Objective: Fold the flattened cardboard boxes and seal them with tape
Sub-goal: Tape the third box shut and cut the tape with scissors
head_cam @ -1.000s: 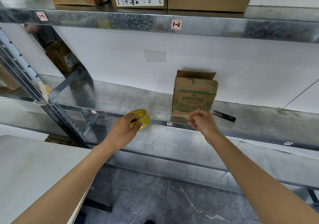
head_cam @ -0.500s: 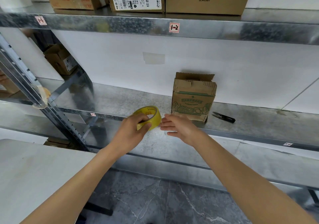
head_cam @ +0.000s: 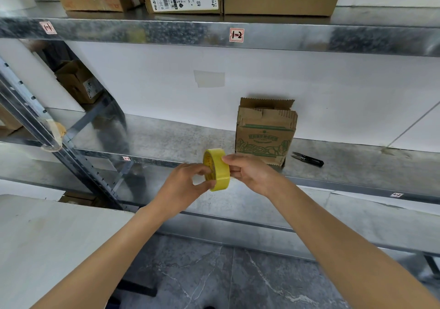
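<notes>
The left hand [head_cam: 188, 184] pinches the yellow tape roll [head_cam: 217, 169] by its rim, in the air just before the front edge of the shelf [head_cam: 166, 139]. The right hand [head_cam: 250, 172] grips the roll's outer band from the other side, thumb on top. The step looks like finding the tape's free end. Behind the right hand, the cardboard box [head_cam: 265, 134] stands upright near that edge, its top flaps unsealed, with snips [head_cam: 308, 159] just right of it. Next, a strip must be peeled out and carried to the flaps.
</notes>
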